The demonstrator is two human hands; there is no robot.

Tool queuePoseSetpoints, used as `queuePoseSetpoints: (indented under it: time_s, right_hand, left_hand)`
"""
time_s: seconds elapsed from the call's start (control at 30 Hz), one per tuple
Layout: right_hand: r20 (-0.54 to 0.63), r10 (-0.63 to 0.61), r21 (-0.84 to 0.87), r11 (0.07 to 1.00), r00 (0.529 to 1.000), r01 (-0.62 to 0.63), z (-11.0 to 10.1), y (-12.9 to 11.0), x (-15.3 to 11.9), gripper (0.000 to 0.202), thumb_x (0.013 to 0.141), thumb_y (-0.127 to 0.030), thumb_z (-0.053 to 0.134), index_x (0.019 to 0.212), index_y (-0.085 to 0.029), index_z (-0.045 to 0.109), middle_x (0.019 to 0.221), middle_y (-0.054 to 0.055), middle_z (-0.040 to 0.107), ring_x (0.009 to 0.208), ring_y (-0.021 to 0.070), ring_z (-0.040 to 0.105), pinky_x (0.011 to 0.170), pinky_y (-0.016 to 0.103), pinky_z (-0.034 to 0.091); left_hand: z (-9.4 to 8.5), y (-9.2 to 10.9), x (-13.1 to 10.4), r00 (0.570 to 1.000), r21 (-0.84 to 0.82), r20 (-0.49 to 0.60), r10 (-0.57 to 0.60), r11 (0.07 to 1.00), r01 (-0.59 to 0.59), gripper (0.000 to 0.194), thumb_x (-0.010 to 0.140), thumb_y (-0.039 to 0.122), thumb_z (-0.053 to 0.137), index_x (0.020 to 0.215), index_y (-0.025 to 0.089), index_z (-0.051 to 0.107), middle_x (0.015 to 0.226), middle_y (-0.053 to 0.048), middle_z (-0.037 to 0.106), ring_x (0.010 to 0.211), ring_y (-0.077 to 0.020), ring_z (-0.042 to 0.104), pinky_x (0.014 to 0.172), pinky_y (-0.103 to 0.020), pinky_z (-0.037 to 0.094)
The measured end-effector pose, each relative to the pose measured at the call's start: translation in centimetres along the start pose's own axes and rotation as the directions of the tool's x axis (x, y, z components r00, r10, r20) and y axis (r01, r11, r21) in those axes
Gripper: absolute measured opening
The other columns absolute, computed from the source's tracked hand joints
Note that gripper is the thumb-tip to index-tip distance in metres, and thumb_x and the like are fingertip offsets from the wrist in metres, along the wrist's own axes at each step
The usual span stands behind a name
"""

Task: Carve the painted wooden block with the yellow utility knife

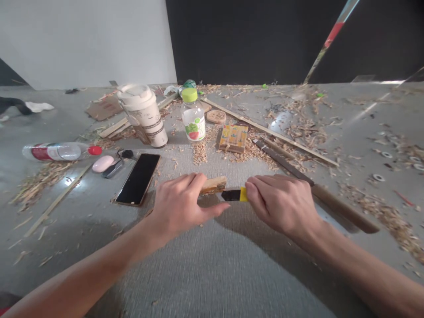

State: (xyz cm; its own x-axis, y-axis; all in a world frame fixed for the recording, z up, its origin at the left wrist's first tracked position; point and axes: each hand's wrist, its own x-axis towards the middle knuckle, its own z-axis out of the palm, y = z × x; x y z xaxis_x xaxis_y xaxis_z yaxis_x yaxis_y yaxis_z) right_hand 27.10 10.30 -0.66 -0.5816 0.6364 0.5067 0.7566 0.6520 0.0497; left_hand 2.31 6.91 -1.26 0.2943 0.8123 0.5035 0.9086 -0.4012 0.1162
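My left hand (179,203) grips a small wood piece (214,184), whose right end sticks out past the fingers. The left thumb stretches to the right below it. My right hand (283,201) is closed round a yellow and black utility knife (232,194), with its blade end pointing left at the wood's lower edge. Whether the blade touches the wood cannot be made out. The rest of the handle is hidden in the right hand. A black phone (138,179) lies left of my left hand.
Behind the hands stand a lidded cup (144,115), a green-capped bottle (193,117) and a painted wooden block (233,138). A wooden-handled file (344,207) lies beside my right hand. At left lies a red-capped bottle (62,151). Shavings (308,117) and wood strips are scattered about.
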Motion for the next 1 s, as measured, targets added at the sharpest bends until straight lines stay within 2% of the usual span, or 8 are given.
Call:
queuePoseSetpoints:
  time_s: [0.33, 0.7, 1.0]
  right_hand:
    - [0.039, 0.054, -0.019, 0.998, 0.998, -0.054, 0.16, -0.37, 0.5, 0.049, 0.11, -0.034, 0.04, 0.067, -0.02, 0.059, 0.058, -0.001, 0.063, 0.048, 0.0135, 0.05, 0.053, 0.034, 0.017]
    - [0.111, 0.098, -0.003, 0.995, 0.989, -0.099, 0.31, -0.64, 0.43, 0.051, 0.111, -0.038, 0.037, 0.068, -0.021, 0.056, 0.059, -0.001, 0.063, 0.048, 0.0136, 0.048, 0.053, 0.032, 0.013]
    - [0.113, 0.104, -0.001, 0.995, 0.988, -0.105, 0.45, -0.82, 0.53, 0.052, 0.112, -0.039, 0.036, 0.068, -0.021, 0.056, 0.058, -0.001, 0.062, 0.047, 0.0132, 0.046, 0.053, 0.032, 0.013]
  left_hand:
    - [0.03, -0.01, -0.03, 1.0, 0.005, 0.0, 0.011, 1.0, -0.011, 0.055, 0.098, 0.073, 0.054, 0.082, 0.02, 0.061, 0.069, 0.0, 0.069, 0.063, -0.0205, 0.071, 0.054, -0.034, 0.04]
    - [0.0, 0.09, -0.07, 1.0, -0.002, -0.005, 0.019, 1.0, -0.019, 0.055, 0.098, 0.073, 0.056, 0.084, 0.02, 0.062, 0.071, -0.001, 0.071, 0.063, -0.0202, 0.071, 0.054, -0.033, 0.039]
    - [0.12, 0.12, -0.22, 1.0, -0.012, 0.008, -0.013, 1.0, 0.014, 0.053, 0.096, 0.071, 0.061, 0.083, 0.02, 0.063, 0.071, -0.001, 0.072, 0.063, -0.0202, 0.071, 0.054, -0.033, 0.038]
